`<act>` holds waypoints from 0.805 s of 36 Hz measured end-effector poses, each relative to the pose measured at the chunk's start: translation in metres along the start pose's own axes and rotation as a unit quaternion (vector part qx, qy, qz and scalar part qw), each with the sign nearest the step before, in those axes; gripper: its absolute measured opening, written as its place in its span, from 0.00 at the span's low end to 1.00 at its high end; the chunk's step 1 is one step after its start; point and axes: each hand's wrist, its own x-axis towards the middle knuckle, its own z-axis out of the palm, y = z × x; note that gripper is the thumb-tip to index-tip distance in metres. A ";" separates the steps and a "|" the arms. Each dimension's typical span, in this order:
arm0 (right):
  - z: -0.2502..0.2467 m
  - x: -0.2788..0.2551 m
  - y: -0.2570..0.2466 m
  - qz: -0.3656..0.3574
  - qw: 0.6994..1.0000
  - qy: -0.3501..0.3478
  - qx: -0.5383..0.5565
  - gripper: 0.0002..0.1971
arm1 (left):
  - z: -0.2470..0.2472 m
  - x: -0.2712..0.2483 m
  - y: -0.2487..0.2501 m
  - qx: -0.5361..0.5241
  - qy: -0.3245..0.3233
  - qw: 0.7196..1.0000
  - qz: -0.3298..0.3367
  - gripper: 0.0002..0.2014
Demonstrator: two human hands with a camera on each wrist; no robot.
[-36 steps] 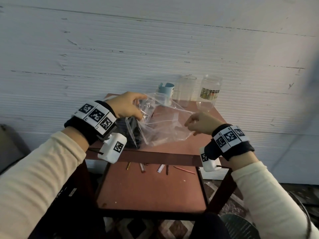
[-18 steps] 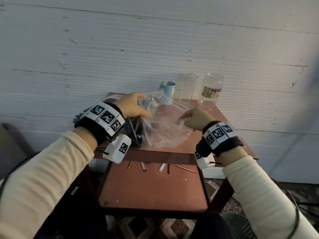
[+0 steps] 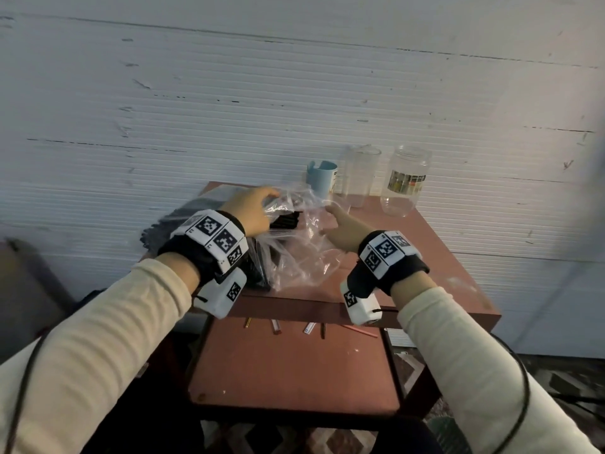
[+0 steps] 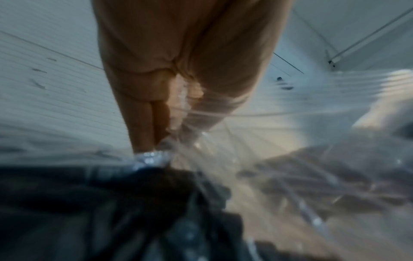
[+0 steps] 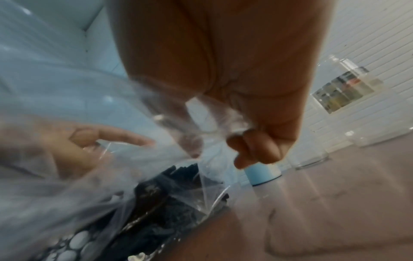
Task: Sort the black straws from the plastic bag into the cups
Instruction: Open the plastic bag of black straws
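Note:
A clear plastic bag point(image 3: 304, 257) lies crumpled on the brown table point(image 3: 425, 257), with black straws point(image 3: 285, 221) showing near its mouth. My left hand point(image 3: 255, 208) grips the bag's upper left edge; in the left wrist view the fingers point(image 4: 152, 127) pinch the film above the dark straws point(image 4: 111, 203). My right hand point(image 3: 340, 226) pinches the opposite edge, its fingers point(image 5: 252, 146) curled on the plastic. Between the hands the straws point(image 5: 178, 178) lie inside the bag. A blue cup point(image 3: 322, 176), a clear cup point(image 3: 360, 178) and a clear labelled jar point(image 3: 406, 180) stand behind.
A white ribbed wall runs right behind the cups. A dark patterned sheet point(image 3: 170, 224) hangs over the table's left edge. A lower shelf point(image 3: 294, 362) holds several small sticks point(image 3: 307, 327) along its back. The table's right half point(image 3: 451, 276) is bare.
Both hands have moved away from me toward the cups, carrying the bag's mouth with them. The black straws now show between the hands.

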 end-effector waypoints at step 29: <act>-0.011 0.040 -0.010 -0.063 0.965 0.071 0.243 0.30 | -0.037 0.008 0.010 -0.318 0.079 0.938 0.109 0.28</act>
